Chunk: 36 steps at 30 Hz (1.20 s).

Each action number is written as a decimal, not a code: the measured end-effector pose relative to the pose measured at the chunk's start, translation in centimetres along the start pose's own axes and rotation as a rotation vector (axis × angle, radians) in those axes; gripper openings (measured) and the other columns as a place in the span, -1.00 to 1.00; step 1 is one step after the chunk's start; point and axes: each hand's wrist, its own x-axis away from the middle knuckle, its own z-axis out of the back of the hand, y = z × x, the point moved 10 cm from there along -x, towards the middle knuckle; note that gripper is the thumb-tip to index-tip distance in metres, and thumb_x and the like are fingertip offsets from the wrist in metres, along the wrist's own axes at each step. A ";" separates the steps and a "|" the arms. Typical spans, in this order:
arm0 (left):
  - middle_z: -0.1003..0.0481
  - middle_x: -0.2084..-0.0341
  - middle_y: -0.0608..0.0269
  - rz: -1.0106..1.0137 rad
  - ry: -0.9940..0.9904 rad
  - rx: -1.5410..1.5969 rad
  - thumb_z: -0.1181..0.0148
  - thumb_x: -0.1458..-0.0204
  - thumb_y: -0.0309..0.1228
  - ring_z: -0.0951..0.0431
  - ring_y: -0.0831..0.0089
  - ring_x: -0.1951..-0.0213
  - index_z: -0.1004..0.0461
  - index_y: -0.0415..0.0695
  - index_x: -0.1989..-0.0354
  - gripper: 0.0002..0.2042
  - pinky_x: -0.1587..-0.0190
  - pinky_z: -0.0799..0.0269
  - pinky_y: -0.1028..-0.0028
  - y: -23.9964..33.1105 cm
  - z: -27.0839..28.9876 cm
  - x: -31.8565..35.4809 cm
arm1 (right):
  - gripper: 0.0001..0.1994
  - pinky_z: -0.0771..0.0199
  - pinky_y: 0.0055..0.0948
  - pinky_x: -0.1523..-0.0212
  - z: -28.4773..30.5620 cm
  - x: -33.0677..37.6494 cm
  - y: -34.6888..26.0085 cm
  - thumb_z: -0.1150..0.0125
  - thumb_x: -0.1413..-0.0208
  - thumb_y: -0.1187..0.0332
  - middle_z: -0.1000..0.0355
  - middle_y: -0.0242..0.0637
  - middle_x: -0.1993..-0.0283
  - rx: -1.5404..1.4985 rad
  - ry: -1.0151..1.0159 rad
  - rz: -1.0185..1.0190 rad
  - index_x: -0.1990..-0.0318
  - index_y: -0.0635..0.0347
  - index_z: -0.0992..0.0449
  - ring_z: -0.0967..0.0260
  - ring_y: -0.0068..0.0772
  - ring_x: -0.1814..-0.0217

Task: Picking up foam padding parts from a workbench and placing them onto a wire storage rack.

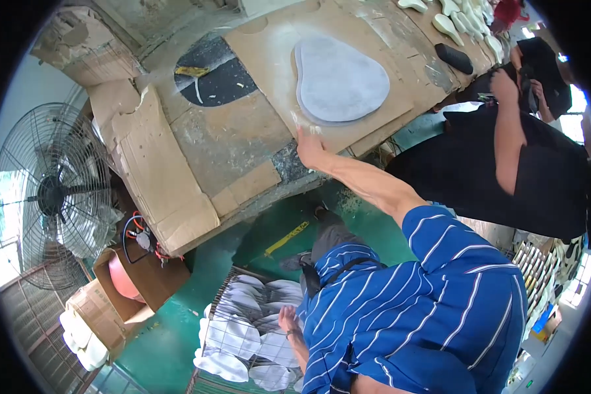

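Observation:
My right hand reaches to the table's front edge, closed on the near corner of a brown cardboard sheet. One digit stretches over the top; the other fingers are mostly hidden. On that sheet lies a rounded, pear-shaped pad, grey-white on top, just beyond the hand. My left hand hangs low, holding nothing, its fingers loosely apart. Beside it stands a wire rack with several pale, flat, rounded pieces.
Left of the sheet lies a dark rounded piece with a yellowish scrap. A large fan stands left, near an open carton. A black roll and pale shaped pieces lie far right. A person in black is at the right.

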 end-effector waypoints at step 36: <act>-0.51 -0.10 -0.05 -0.024 -0.020 0.006 -0.19 -0.20 -0.18 -0.58 0.12 -0.01 -0.21 -0.11 -0.39 -0.38 0.01 -0.46 0.14 -3.8 1.7 0.4 | -0.03 0.24 0.17 -0.47 7.4 1.5 -2.8 0.27 -0.23 -0.40 -0.11 0.36 -0.42 0.296 0.222 0.351 -0.50 0.31 0.03 0.10 0.32 -0.54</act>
